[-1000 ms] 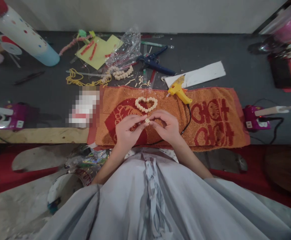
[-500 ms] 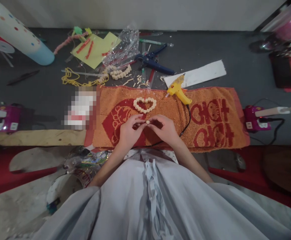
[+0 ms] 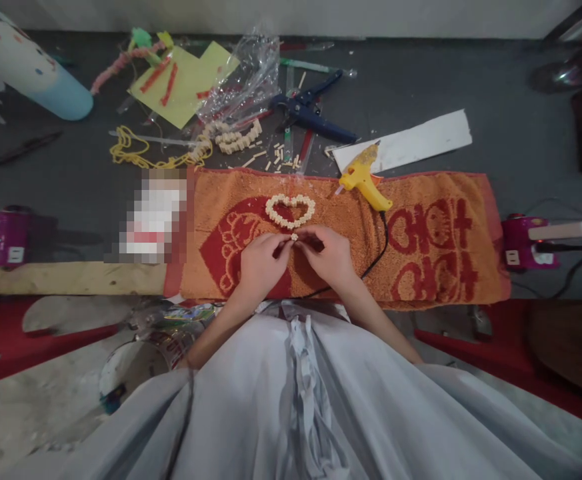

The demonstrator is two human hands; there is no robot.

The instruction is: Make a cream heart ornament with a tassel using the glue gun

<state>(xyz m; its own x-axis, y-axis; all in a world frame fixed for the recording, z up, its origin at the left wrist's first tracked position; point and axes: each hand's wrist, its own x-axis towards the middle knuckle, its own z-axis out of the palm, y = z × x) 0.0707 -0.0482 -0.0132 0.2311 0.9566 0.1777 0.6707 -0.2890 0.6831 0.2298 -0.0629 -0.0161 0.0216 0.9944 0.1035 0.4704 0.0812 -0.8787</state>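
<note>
Small bead piece - cream, tiny, pinched between the fingertips of both hands right where they meet. Left hand comes in from the left with fingers curled and thumb and forefinger closed on the piece. Right hand mirrors it from the right, also closed on it. Which hand carries more of the grip can't be told at this size.

Step in hand, as a judgement: fine fingertip work on the piece, held low over the towel and not set down. It sits just near of the bead heart, close to the heart's lower tip, and I can't tell whether it touches. Any further handling calls for a steady pinch and small movements, because the piece is small enough to drop into the towel pile.

Outward:
- A yellow glue gun lies on the towel's far edge, right of the heart, with its black cord running near past the right hand.
- Far of the towel on the grey table are loose cut bits, a bead strand and yellow string.
- A blue hand tool, a clear plastic bag, yellow paper and a white paper strip are also there.
- A purple device sits at the right end of the towel.
</note>
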